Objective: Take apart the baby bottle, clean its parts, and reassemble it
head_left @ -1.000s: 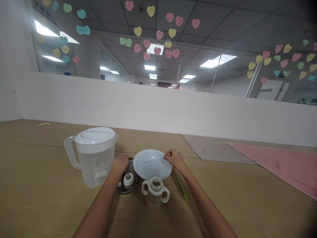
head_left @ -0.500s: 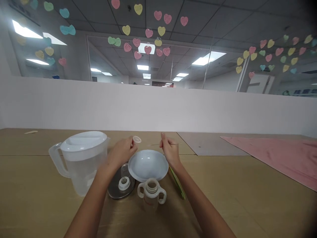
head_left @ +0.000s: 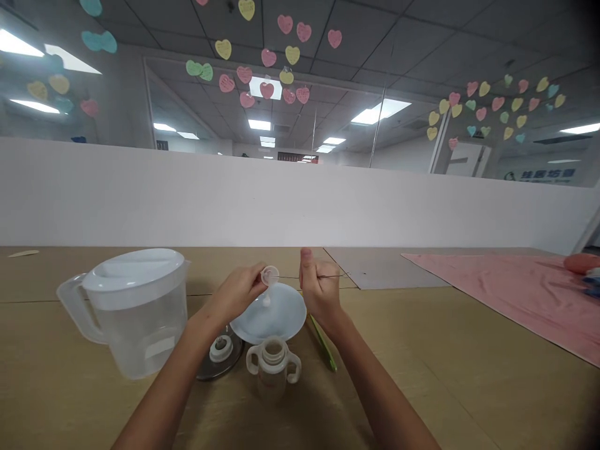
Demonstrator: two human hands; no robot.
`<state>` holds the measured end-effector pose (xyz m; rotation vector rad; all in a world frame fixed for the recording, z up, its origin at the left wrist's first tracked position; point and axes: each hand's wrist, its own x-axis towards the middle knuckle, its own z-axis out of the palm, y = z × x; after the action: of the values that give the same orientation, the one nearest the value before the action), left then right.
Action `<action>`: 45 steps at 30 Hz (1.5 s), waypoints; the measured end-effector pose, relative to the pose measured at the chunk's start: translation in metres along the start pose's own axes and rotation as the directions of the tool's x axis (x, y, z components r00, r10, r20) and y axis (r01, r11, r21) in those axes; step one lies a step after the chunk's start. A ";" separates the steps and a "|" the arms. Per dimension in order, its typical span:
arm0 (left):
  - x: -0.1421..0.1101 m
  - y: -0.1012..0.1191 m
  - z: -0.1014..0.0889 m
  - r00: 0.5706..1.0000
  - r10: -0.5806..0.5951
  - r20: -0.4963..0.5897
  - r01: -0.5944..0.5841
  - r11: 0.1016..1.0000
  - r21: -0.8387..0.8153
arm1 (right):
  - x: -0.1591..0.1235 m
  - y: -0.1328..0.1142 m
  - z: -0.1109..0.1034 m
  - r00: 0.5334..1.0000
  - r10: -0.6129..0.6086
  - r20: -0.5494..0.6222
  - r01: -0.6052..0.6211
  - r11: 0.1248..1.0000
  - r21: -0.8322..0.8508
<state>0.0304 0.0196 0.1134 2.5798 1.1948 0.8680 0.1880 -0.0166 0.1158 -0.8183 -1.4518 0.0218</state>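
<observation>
My left hand (head_left: 241,289) is closed, pinching a small translucent bottle nipple (head_left: 270,275) by its round rim above a white bowl (head_left: 290,322). A pale drip or soft part hangs below the rim; which one, I cannot tell. My right hand (head_left: 320,282) is a fist with the thumb up, wrapped round a thin wire rod (head_left: 288,277). The rod's left end reaches the nipple's rim, and its other end sticks out right of the fist. Just in front of the bowl stands an uncapped two-handled baby bottle (head_left: 272,369).
A lidded clear pitcher (head_left: 140,319) stands left. Partly behind my left forearm, a dark round plate (head_left: 213,373) holds a white bottle collar (head_left: 220,349). A green stick-like thing (head_left: 323,344) lies by my right wrist. Pink cloth (head_left: 506,294) covers the table's right side.
My view has turned slightly right. The nipple has moved over the bowl and turned its opening toward the rod. Both hands have come closer together, and the rod now meets the nipple.
</observation>
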 end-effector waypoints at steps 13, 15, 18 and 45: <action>-0.003 0.030 0.006 0.998 0.026 0.055 -0.035 0.986 0.160 | 0.004 0.018 0.007 0.986 0.161 0.043 -0.155 0.982 -0.110; -0.004 0.034 0.008 0.998 0.020 0.054 -0.029 0.986 0.163 | 0.003 0.023 0.011 0.970 0.227 0.084 -0.218 0.970 -0.103; -0.004 0.035 0.009 0.999 0.011 0.045 -0.019 0.983 0.182 | 0.002 0.025 0.013 0.948 0.275 0.160 -0.264 0.961 -0.083; 0.001 0.032 0.004 0.992 0.000 -0.125 0.010 0.997 0.076 | 0.015 -0.025 -0.028 0.982 0.142 -0.121 -0.115 0.972 0.206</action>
<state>0.0540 -0.0001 0.1226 2.6151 1.2919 1.0148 0.2038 -0.0412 0.1445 -0.7346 -1.2450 0.2025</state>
